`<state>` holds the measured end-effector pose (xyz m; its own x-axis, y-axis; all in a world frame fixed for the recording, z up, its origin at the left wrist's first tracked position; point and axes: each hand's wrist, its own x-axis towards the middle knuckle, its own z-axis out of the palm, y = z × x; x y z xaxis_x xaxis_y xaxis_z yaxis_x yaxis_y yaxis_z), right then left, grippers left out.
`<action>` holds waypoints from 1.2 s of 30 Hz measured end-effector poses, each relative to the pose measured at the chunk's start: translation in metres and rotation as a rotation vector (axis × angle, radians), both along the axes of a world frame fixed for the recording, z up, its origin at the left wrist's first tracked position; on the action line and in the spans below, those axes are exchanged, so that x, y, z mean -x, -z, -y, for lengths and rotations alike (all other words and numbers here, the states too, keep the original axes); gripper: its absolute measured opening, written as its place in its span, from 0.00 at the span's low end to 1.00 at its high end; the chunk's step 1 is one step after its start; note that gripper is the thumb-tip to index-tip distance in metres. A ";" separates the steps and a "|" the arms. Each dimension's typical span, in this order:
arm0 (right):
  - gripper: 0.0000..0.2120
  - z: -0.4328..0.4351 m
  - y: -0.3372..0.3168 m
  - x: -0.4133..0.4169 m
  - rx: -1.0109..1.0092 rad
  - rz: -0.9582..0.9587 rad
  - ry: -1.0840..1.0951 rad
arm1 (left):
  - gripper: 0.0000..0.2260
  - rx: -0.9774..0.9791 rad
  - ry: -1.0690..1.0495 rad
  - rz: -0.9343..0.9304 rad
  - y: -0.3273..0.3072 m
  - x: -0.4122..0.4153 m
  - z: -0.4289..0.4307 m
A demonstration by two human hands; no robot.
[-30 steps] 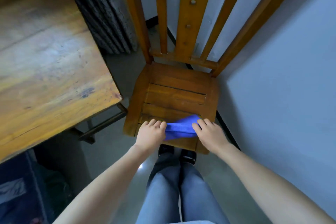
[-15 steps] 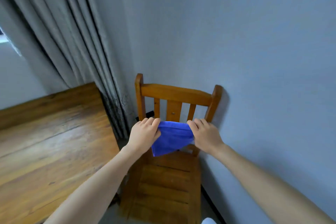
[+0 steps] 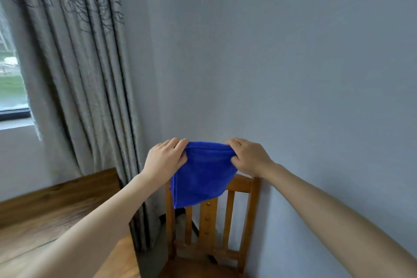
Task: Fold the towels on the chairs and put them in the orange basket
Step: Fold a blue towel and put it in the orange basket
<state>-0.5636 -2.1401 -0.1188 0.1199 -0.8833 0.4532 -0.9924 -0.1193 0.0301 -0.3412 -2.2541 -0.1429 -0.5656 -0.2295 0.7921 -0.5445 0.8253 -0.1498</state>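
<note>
Head view, both hands, left (image 3: 165,160) and right (image 3: 249,157), pinching blue towel (image 3: 200,176) aloft before wooden chair (image 3: 246,189)

Bare left hand (image 3: 165,160), bare right hand (image 3: 250,157), forearms (bare too)
</note>
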 end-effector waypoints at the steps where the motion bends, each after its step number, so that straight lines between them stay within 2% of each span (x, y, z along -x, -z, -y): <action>1: 0.15 0.003 -0.004 -0.002 -0.028 0.023 -0.011 | 0.10 0.008 -0.015 0.004 -0.002 -0.005 -0.001; 5: 0.14 0.019 -0.006 -0.014 -0.091 0.060 -0.112 | 0.11 -0.032 -0.128 0.094 -0.010 -0.031 -0.010; 9: 0.14 0.035 0.000 -0.030 -0.150 0.031 -0.292 | 0.14 -0.349 -0.264 0.151 -0.004 -0.072 -0.035; 17: 0.17 0.029 0.045 -0.095 -0.442 -0.021 -0.731 | 0.12 -0.573 -0.599 0.041 0.059 -0.134 -0.167; 21: 0.16 0.006 0.077 -0.164 -0.497 -0.151 -0.985 | 0.20 -0.743 -0.887 -0.056 0.092 -0.168 -0.270; 24: 0.14 -0.045 0.089 -0.235 -0.577 -0.212 -1.237 | 0.12 -0.849 -1.165 -0.111 0.101 -0.190 -0.371; 26: 0.15 -0.091 0.094 -0.275 -0.627 -0.268 -1.377 | 0.10 -0.885 -1.338 -0.167 0.102 -0.198 -0.435; 33: 0.18 -0.227 0.096 -0.380 -0.478 -0.421 -1.734 | 0.09 -0.925 -1.802 -0.316 0.087 -0.195 -0.606; 36: 0.15 -0.281 0.085 -0.410 -0.447 -0.446 -1.860 | 0.08 -0.943 -1.934 -0.372 0.078 -0.192 -0.659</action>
<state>-0.1537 -1.8589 -0.2042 0.9020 0.4290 -0.0491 0.4208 -0.8988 -0.1228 -0.1487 -1.5955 -0.2208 0.8863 -0.4457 0.1259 -0.4605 -0.8770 0.1368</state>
